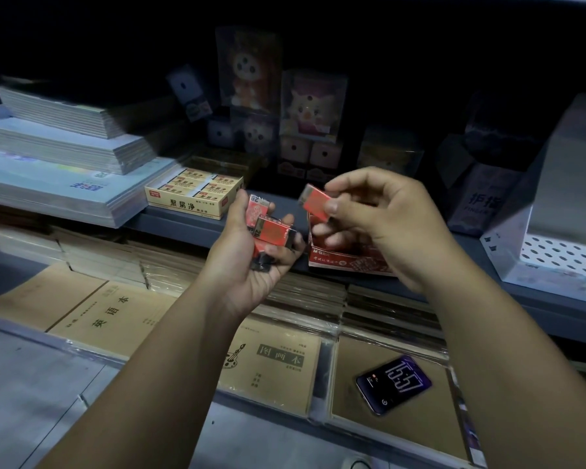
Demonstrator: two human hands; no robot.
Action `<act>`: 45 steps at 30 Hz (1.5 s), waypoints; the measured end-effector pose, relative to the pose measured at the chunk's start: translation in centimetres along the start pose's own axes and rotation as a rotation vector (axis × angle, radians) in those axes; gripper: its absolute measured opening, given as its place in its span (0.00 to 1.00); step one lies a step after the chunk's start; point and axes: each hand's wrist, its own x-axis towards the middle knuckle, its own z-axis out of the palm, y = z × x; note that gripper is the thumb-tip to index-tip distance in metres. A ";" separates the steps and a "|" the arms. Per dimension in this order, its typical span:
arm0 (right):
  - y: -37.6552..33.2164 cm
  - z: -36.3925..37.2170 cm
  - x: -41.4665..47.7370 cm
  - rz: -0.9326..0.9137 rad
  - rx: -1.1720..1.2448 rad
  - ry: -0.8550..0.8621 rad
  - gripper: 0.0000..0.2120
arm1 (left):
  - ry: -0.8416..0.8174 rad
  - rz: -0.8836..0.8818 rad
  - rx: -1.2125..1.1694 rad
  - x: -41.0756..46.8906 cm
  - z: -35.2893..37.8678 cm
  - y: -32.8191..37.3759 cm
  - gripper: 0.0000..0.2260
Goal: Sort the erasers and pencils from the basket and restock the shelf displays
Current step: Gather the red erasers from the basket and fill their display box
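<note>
My left hand [251,262] is palm up and cups several red-wrapped 2B erasers [268,228] in its curled fingers. My right hand [376,218] pinches a single red eraser [313,202] between thumb and fingers, just above an open red display box [349,258] on the grey shelf [180,228]. Left of my hands stands a yellow box [197,194] filled with wrapped erasers. No basket or pencils are in view.
Stacks of notebooks [65,157] lie on the shelf at left. Boxed toy figures [312,106] stand at the dark back. Brown exercise books [115,313] fill the lower tier, and a phone [393,384] lies on one at right. A white perforated rack [562,252] stands far right.
</note>
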 end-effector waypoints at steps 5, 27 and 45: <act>0.3 -3.3 0.2 0.001 -0.251 0.117 0.05 | -0.010 -0.003 0.003 -0.1 -0.1 0.0 0.21; 1.0 -4.2 -0.1 0.088 -0.548 0.121 0.09 | -0.024 -0.008 -0.002 0.0 -0.2 0.0 0.20; 1.5 -4.1 0.1 0.122 -0.724 0.108 0.07 | -0.026 0.001 0.031 -0.2 -0.1 -0.2 0.21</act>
